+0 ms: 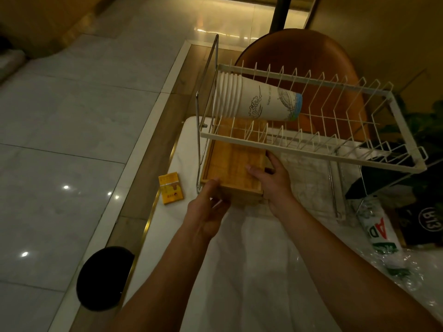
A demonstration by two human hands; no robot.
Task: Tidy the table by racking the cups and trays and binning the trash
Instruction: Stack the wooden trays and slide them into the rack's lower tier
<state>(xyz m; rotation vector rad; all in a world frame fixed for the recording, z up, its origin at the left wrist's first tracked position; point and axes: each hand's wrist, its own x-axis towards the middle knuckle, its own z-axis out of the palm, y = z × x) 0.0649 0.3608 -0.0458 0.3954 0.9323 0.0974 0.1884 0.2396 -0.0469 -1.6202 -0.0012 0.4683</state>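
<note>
A wooden tray (pixel 230 164) lies under the top tier of a white wire dish rack (pixel 297 147), at its left end. My left hand (pixel 208 207) grips the tray's near left corner. Over the tray's right edge rests my right hand (pixel 273 180), thumb inside and fingers on the outer side. A nested stack of white paper cups (pixel 256 101) with printed drawings lies sideways on the rack's top tier, at its left end.
A yellow cigarette pack (pixel 170 188) lies on the white table to the left of the rack. Clear plastic wrapping (pixel 381 238) with red and green print sits at the right. A black bin (pixel 104 277) stands on the floor at lower left. A brown chair (pixel 299 58) is behind the rack.
</note>
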